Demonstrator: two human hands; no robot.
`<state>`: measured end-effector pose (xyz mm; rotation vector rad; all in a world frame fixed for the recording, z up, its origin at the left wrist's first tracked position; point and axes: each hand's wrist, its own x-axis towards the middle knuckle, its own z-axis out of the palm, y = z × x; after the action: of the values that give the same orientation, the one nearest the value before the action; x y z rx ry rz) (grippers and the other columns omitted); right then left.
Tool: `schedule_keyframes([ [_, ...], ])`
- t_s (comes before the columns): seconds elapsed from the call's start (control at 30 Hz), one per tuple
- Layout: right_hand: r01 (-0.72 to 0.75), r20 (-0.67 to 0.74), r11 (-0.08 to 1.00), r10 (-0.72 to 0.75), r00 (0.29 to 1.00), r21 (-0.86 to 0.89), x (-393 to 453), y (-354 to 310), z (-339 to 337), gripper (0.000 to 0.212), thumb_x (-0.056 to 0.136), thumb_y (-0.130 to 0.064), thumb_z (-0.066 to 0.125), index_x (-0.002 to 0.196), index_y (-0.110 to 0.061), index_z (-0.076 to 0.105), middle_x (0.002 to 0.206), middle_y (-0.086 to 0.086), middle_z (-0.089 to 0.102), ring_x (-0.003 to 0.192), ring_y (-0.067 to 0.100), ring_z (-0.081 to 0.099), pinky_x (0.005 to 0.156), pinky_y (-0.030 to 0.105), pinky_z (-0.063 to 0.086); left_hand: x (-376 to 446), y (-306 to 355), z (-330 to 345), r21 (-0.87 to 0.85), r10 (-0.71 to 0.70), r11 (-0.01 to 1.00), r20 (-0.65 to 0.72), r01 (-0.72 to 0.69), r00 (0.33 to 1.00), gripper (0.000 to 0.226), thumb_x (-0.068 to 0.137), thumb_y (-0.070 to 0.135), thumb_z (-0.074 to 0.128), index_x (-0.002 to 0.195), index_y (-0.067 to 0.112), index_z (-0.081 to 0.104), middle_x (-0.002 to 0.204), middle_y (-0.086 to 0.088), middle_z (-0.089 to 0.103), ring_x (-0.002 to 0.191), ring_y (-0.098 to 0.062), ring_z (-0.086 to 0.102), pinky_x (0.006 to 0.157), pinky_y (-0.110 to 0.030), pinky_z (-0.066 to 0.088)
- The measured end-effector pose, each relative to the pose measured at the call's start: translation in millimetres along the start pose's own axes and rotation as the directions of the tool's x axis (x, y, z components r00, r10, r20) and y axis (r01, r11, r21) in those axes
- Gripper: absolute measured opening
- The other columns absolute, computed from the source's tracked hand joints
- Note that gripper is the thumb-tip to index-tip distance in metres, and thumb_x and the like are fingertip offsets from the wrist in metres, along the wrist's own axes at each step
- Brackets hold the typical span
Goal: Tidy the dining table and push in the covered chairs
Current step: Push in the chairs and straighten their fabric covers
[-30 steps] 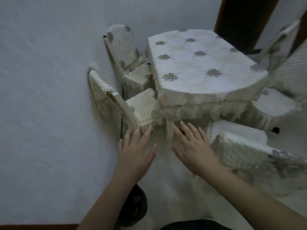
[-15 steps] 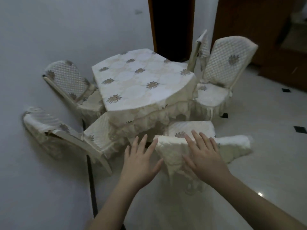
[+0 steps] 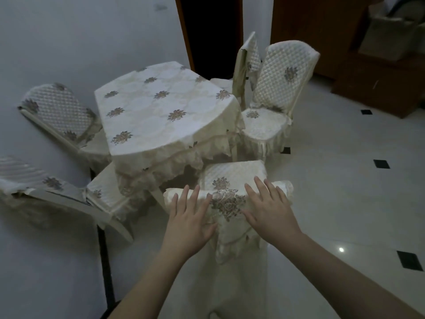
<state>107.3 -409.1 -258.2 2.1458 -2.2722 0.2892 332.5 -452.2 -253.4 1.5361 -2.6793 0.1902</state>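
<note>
Both hands lie flat with fingers straight and spread on the top edge of the nearest chair back (image 3: 227, 203), low in the centre of the frame; neither grip closes round anything. The left hand (image 3: 189, 223) presses the cloth to the left of an embroidered flower motif, and the right hand (image 3: 271, 208) presses it to the right, fingertips reaching the rounded top of the back. This chair wears a cream quilted cover with a scalloped, fringed flap hanging down toward the camera; its diamond-stitched seat (image 3: 232, 173) points up the frame toward the counter (image 3: 161, 111), the front edge just under the hanging lace. The counter sits in the middle of the frame, draped in a pale glossy cloth printed with small brown-gold flower clusters and edged with layered lace ruffles; its near edge is curved. At the left, two more covered chairs (image 3: 59, 111) stand beside the wall, tilted in the wide-angle view, their seats tucked under the cloth. At the upper right, a quilted chair (image 3: 282, 81) with a rounded back and skirted seat stands against the counter's right side, another narrow one just behind it. The floor (image 3: 345, 192) is glossy white tile with small black diamond insets. Dark wooden furniture (image 3: 333, 42) fills the upper right corner.
</note>
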Motion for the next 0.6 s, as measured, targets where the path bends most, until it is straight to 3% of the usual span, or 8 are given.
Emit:
schedule_keyframes([
  [0.3, -0.003, 0.019, 1.000, 0.004, 1.000, -0.019, 15, 16, 23, 0.068, 0.077, -0.047, 0.068, 0.135, -0.018, 0.049, 0.141, 0.013, 0.048, 0.129, 0.034, 0.045, 0.104, 0.050, 0.038, 32, -15, 38, -0.019, -0.010, 1.000, 0.060, 0.011, 0.998, 0.071, 0.079, 0.059, 0.043, 0.143, 0.028, 0.039, 0.153, -0.009, 0.033, 0.144, -0.032, 0.020, 0.108, -0.047, 0.020],
  [0.4, -0.002, 0.061, 1.000, 0.003, 0.998, -0.027, 28, 19, 33, 0.070, 0.077, -0.047, 0.067, 0.137, -0.018, 0.046, 0.143, 0.013, 0.046, 0.131, 0.034, 0.043, 0.105, 0.050, 0.037, 43, -26, 51, -0.051, -0.001, 0.999, 0.058, 0.004, 0.998, 0.075, 0.077, 0.058, 0.055, 0.144, 0.028, 0.037, 0.151, -0.009, 0.037, 0.143, -0.032, 0.024, 0.108, -0.047, 0.018],
  [0.6, -0.050, 0.224, 0.998, 0.056, 0.973, -0.034, 54, 15, 58, 0.080, 0.087, -0.050, 0.053, 0.150, -0.028, 0.008, 0.159, 0.003, 0.011, 0.146, 0.027, 0.008, 0.115, 0.050, 0.008, 68, -61, 73, -0.124, -0.011, 0.992, 0.089, 0.022, 0.996, 0.099, 0.068, 0.065, 0.061, 0.151, 0.027, 0.021, 0.155, -0.007, 0.030, 0.145, -0.030, 0.021, 0.112, -0.048, 0.023],
])
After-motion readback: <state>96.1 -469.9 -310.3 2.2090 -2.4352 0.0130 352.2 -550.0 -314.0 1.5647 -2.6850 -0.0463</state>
